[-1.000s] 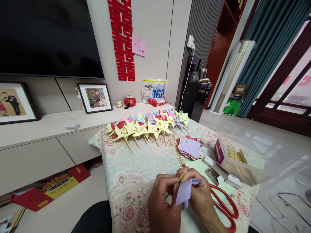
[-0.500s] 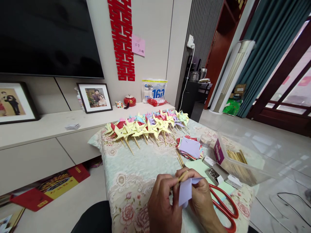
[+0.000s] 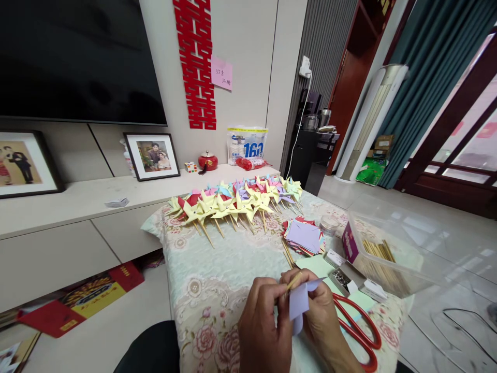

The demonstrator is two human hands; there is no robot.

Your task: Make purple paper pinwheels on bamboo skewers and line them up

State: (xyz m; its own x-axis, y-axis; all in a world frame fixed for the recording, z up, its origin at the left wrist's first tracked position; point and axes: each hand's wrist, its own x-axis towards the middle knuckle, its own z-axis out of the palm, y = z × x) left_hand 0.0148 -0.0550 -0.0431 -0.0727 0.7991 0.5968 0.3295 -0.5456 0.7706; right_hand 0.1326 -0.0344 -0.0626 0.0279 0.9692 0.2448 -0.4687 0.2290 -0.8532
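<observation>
Bright daylight from right; edges perhaps warped.

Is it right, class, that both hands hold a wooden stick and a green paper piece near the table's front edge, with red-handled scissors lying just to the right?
Not quite: the head view shows the paper piece is pale purple, not green. The rest stands: the left hand and right hand hold it with the wooden stick, and the red-handled scissors lie to the right.

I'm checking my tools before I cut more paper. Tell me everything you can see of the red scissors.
The red scissors lie flat on the floral tablecloth, just right of the right hand, which hides their blades. Only the glossy red handles show, plastic by the look: two long loops curving toward the near right table edge. Whether the hand touches them cannot be told. A small open box of pins sits just beyond them.
</observation>
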